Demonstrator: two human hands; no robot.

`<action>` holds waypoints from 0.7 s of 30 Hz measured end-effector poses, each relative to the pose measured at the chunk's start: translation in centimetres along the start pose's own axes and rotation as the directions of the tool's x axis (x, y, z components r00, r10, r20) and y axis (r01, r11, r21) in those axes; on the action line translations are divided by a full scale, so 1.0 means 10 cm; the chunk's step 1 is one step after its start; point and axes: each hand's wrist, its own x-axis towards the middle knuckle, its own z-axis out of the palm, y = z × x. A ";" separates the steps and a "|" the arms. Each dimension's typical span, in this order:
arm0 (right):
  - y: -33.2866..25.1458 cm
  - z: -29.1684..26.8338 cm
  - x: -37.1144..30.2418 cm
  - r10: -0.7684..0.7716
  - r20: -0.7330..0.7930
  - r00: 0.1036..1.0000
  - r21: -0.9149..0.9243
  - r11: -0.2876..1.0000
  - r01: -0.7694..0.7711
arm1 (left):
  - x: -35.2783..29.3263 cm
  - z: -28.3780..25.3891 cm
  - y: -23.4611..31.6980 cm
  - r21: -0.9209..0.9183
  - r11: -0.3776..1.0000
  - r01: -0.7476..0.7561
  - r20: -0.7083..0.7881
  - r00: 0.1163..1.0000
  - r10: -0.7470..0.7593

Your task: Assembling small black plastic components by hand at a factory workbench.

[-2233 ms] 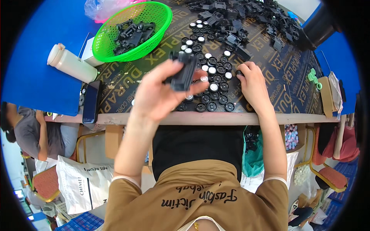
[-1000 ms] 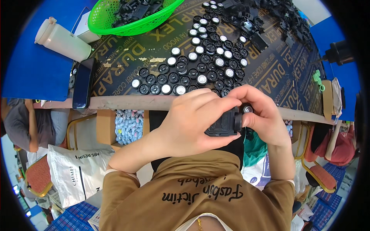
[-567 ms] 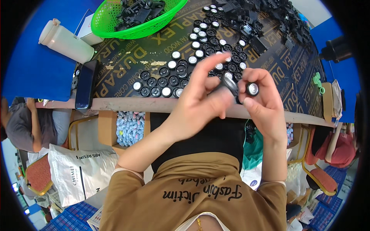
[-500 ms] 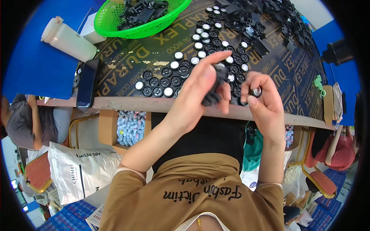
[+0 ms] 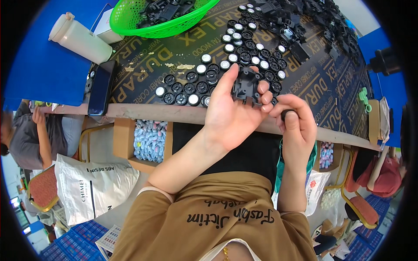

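My left hand (image 5: 230, 115) holds a black plastic toy chassis piece (image 5: 245, 86) by its edge, just above the table's front edge (image 5: 143, 112). My right hand (image 5: 296, 122) is beside it, fingers closed around a small black wheel (image 5: 287, 114) that is mostly hidden. Rows of small black wheels with white hubs (image 5: 204, 76) lie on the dark printed table cover just beyond both hands.
A green basket (image 5: 143, 21) of black parts stands at the back left, next to a white bottle (image 5: 80, 39) and a dark phone (image 5: 101, 87). A pile of black parts (image 5: 305, 21) lies back right. Boxes of small coloured pieces (image 5: 150, 141) sit below the table. Other people sit at both sides.
My hands lifted the black piece from near my lap to the table edge. The left hand has turned it, and the right hand's wheel has moved beside it.
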 end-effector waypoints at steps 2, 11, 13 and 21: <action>0.02 -0.02 0.00 0.033 0.001 0.999 -0.012 0.999 -0.033 | 0.01 0.00 0.00 -0.046 0.998 -0.041 -0.027 0.999 0.040; -0.06 0.26 -0.06 -0.126 -0.037 0.991 0.174 0.976 0.130 | -0.02 -0.03 -0.02 -0.032 0.996 -0.081 -0.008 0.997 0.081; -0.01 0.20 -0.08 -0.240 0.031 0.970 -0.181 0.953 0.242 | -0.03 0.00 -0.04 -0.013 0.996 -0.084 -0.036 0.996 0.083; -0.01 0.24 0.05 -0.610 0.290 0.737 -0.671 0.419 0.611 | -0.12 0.14 -0.17 0.113 0.982 -0.150 -0.038 0.987 0.155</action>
